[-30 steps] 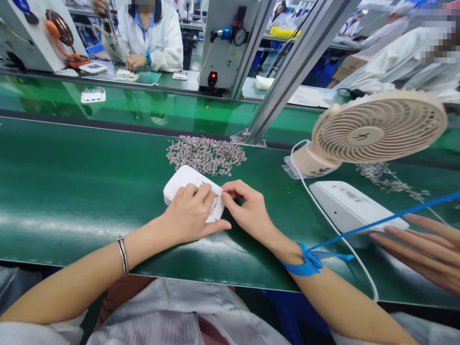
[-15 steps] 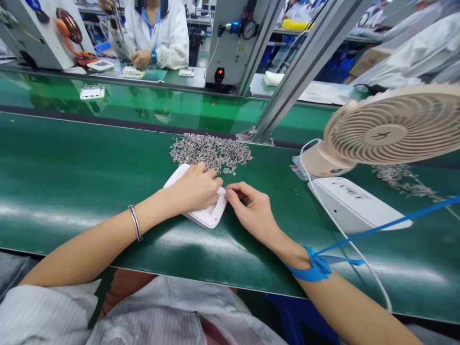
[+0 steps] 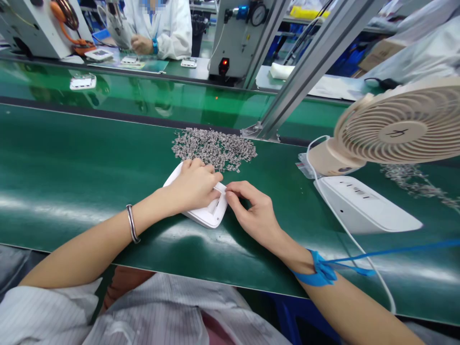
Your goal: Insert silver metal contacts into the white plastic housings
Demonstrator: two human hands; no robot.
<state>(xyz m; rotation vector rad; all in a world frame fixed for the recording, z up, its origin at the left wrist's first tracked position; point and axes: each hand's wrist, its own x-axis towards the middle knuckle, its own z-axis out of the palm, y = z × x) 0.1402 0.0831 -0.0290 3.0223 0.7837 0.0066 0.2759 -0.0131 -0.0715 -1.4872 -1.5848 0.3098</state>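
White plastic casing [image 3: 206, 216] lies on the green desk [image 3: 89, 148], under the left hand [image 3: 194, 186], whose curled fingers hide any grasp. The right hand [image 3: 253, 209] bends fingers at its right edge, grip unclear. Small metal parts [image 3: 215, 147] lie heaped just beyond.

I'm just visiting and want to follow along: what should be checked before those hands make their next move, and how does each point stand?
1. White casing lying on the green surface: ok.
2. Left hand laid over the casing: ok.
3. Right hand at the casing's edge: ok.
4. Small part between the right hand's fingertips: cannot tell.
5. Pile of small metal parts close by: ok, just beyond the casing.
6. Blue band around the right wrist: ok.
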